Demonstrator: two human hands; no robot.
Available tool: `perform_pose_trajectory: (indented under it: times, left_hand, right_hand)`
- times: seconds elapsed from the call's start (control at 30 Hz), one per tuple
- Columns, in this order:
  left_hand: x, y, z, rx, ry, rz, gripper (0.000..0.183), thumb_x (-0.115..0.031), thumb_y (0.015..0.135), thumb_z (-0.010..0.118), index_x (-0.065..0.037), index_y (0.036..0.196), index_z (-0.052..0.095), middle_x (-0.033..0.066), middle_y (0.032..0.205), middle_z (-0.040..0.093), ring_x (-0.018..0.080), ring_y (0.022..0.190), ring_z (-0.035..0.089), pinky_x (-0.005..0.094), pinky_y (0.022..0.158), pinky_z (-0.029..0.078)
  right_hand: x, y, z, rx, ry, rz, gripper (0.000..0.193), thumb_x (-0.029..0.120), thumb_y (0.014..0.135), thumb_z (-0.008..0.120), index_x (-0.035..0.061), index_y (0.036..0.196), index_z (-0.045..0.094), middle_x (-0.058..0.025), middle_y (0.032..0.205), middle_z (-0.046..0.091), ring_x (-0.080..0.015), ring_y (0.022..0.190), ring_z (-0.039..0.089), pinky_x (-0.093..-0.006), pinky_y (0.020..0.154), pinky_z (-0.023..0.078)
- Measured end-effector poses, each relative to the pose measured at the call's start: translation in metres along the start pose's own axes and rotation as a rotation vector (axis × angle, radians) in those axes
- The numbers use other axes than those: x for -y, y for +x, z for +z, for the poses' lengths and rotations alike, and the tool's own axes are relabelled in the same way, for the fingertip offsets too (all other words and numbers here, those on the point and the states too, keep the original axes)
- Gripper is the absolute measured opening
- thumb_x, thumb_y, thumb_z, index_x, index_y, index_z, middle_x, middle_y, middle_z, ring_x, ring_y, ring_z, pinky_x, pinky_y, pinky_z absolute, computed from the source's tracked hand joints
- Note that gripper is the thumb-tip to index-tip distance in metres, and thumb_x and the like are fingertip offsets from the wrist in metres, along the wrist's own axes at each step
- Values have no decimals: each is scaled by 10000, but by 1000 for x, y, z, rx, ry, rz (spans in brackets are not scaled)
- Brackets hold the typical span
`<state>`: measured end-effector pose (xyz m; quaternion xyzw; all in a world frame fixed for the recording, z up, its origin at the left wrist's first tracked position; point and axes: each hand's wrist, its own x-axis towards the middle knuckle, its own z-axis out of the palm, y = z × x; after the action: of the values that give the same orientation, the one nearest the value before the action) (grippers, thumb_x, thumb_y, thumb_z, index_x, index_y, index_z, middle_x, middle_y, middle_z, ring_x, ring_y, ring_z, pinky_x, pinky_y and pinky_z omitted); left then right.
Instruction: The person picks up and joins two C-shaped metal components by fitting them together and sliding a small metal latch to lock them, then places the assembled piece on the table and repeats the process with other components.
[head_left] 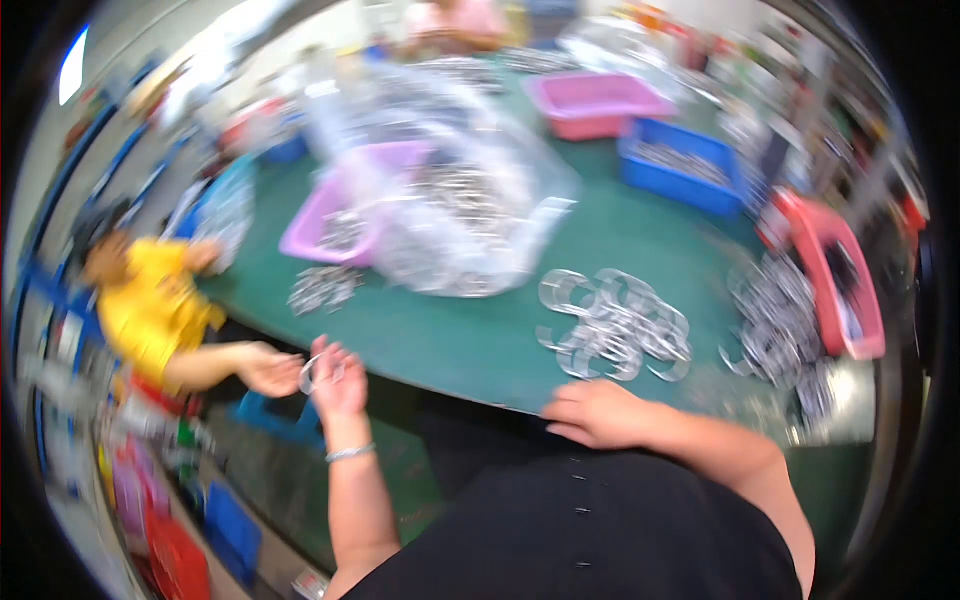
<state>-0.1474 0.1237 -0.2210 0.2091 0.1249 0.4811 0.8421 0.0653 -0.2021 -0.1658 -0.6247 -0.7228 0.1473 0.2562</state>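
Observation:
At the table's left front edge, my left hand (340,382) holds a thin, shiny curved metal piece (308,376) between its fingers. Close beside it is the hand (268,370) of a person in a yellow shirt; blur hides whether that hand touches the piece. My right hand (598,414) lies on the front edge of the green table, fingers stretched to the left, with nothing seen in it. Just beyond it lies a loose pile of C-shaped metal pieces (618,328).
Small metal parts (324,289) lie beside a purple basin (305,228) and a clear bag of parts (465,205). Farther back stand a pink basin (590,125) and a blue bin (675,194). A dark metal heap (780,315) sits by a red basin (866,325) at right.

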Motion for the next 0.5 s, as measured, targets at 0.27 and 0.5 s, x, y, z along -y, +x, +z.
perform_pose_trajectory:
  times: [0.27, 0.5]
  left_hand:
    - [53, -57, 44, 58, 397, -273, 299, -114, 886, 419, -54, 1177, 391, 46, 840, 521, 99, 639, 458, 202, 519, 382]
    - [90, -102, 92, 170, 701, -408, 278, -75, 858, 442, -15, 1129, 431, 69, 803, 552, 99, 557, 467, 191, 464, 372]
  right_hand:
    - [-17, -96, -74, -589, -404, 225, 290, 188, 679, 630, 69, 930, 547, -120, 908, 537, -305, 852, 519, -407, 728, 423]
    - [-47, -205, -132, -806, -966, 932, 632, 356, 638, 685, 197, 1205, 457, -160, 1326, 284, -372, 1216, 249, -458, 976, 222]
